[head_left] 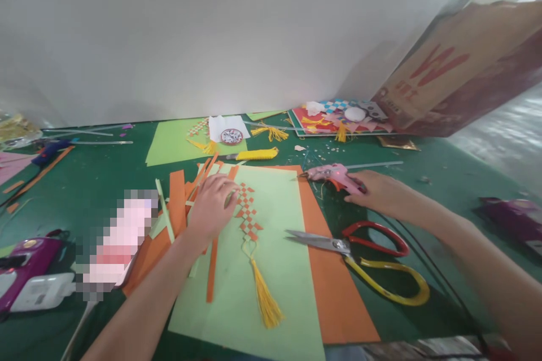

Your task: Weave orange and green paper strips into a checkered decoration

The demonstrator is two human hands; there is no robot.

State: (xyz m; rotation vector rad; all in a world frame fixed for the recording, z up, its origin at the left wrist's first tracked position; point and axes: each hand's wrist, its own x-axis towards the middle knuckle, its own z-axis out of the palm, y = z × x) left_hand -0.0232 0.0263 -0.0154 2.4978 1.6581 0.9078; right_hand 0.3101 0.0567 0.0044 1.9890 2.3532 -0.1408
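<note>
My left hand rests on the light green paper, its fingers curled at the upper left edge of a woven orange-and-green paper strip; whether it pinches the strip is hidden. A yellow tassel hangs from the strip's lower end. At the right, my right hand is on the handle of a pink glue gun, whose nozzle points left over the paper's upper right corner. Open scissors with red and yellow handles lie below the gun, blades toward the left.
Orange paper lies under the green sheet. Orange strips and a phone are at the left. A yellow cutter lies behind the sheet. A paper bag stands at the back right. The gun's cord crosses the right side.
</note>
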